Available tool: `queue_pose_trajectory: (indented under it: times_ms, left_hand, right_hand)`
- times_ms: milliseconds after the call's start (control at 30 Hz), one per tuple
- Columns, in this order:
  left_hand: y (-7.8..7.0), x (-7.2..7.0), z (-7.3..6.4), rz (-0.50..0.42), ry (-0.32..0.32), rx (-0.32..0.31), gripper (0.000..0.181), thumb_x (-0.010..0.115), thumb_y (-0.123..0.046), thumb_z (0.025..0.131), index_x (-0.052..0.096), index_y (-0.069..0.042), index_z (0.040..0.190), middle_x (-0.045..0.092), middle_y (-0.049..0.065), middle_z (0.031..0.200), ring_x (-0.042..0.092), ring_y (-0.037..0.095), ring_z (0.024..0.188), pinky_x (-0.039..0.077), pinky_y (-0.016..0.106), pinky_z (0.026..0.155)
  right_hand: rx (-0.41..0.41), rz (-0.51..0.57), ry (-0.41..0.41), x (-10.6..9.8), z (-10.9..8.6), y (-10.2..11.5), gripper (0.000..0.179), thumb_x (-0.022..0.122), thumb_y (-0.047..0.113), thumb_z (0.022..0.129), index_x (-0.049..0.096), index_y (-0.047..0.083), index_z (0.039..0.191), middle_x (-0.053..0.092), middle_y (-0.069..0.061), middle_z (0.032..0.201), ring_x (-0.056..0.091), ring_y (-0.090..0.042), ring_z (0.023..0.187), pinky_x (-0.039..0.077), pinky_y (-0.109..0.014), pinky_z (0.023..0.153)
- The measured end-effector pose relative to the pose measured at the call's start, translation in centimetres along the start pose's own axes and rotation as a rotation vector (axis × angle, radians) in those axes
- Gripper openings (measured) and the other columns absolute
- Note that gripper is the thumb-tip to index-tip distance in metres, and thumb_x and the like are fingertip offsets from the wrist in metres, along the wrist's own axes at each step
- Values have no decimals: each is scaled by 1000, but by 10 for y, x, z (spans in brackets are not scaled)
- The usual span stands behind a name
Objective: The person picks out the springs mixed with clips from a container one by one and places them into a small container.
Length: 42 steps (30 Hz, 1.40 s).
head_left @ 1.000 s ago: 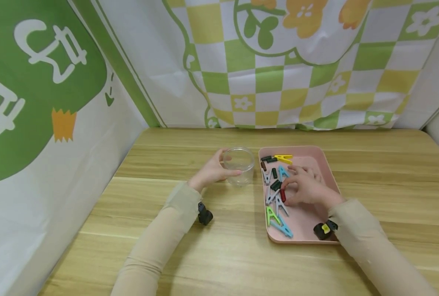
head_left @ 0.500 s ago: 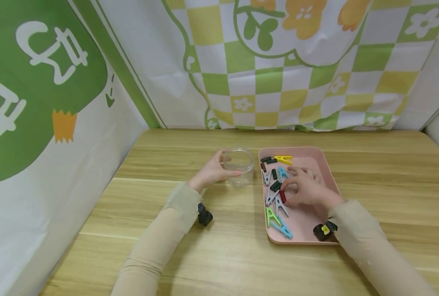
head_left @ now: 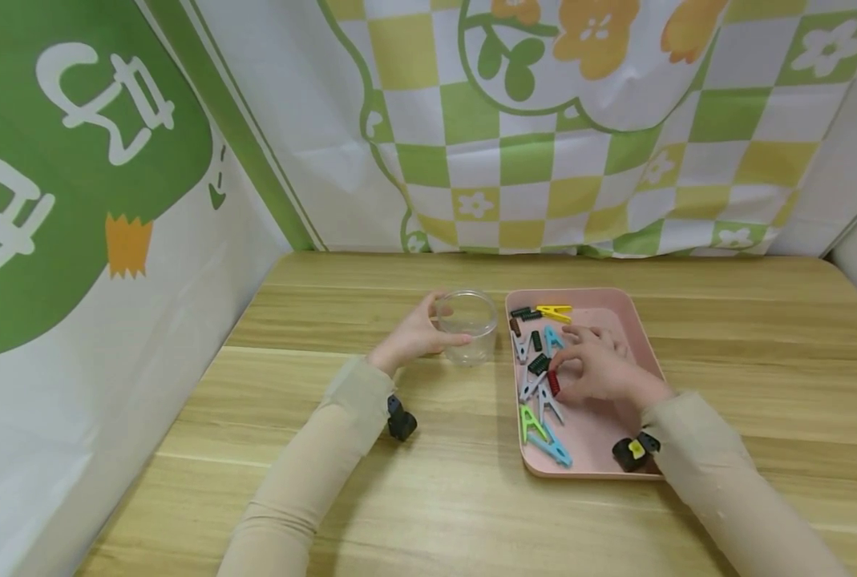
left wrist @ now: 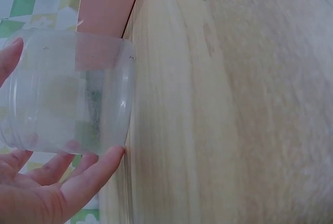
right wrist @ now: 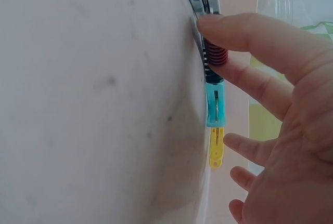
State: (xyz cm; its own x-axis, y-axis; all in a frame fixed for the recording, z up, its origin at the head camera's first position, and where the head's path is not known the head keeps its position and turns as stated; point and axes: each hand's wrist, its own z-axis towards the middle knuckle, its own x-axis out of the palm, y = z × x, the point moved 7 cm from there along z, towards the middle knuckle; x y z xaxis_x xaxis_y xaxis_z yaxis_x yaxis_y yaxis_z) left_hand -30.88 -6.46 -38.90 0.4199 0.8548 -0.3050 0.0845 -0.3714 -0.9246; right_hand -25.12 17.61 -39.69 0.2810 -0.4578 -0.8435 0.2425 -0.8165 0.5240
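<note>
My left hand (head_left: 417, 330) grips a clear plastic jar (head_left: 474, 332) on the table, thumb on the near side and fingers around the far side. The jar (left wrist: 62, 91) shows no lid. Over the pink tray (head_left: 587, 437), my right hand (head_left: 601, 369) pinches a red coil spring (head_left: 554, 382) between thumb and index finger, the other fingers spread. In the right wrist view the red spring (right wrist: 216, 54) is partly covered by the fingertips. Beside it in the tray lie dark green springs (head_left: 539, 363) and a grey clothespin (head_left: 547, 402).
Along the tray's left side lie a yellow clothespin (head_left: 554, 311), a brown spring (head_left: 515, 327), a light green clothespin (head_left: 531, 422) and a blue clothespin (head_left: 554, 449). The tray stands right of the jar on a wooden table (head_left: 428, 505). A checked cloth (head_left: 529, 160) hangs behind.
</note>
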Motion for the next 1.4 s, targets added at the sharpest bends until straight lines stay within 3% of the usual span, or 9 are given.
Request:
queue_pose_trajectory:
  times_ms: [533,767,1067,1400]
  left_hand:
    - [1,0,3,-11,-4,-26,91,80,-17,77,23,-20,149,38,12,146,50,30,116,52,39,85]
    - [1,0,5,28,-9,-14,96,80,-17,77,19,-22,151,36,13,145,51,29,114,53,38,83]
    - [0,-1,6,16,-7,-31,93,80,-14,76,24,-25,150,36,15,144,52,19,89,53,33,73]
    - [2,-1,7,-7,-16,-43,92,81,-14,76,26,-27,149,37,14,145,52,17,83,52,31,69]
  right_hand:
    - [-39,26,-7,-7,0,0,28,82,22,69,71,18,94,22,-27,150,4,-57,132,1,-77,95]
    - [-39,37,-9,-6,0,2,27,83,23,69,71,18,93,23,-27,150,5,-56,132,2,-77,95]
    - [-35,47,-7,-6,0,4,27,82,22,69,71,18,93,22,-27,150,4,-55,133,0,-77,96]
    - [-53,64,-27,-9,0,6,26,81,20,70,70,17,94,23,-28,149,4,-55,133,2,-76,97]
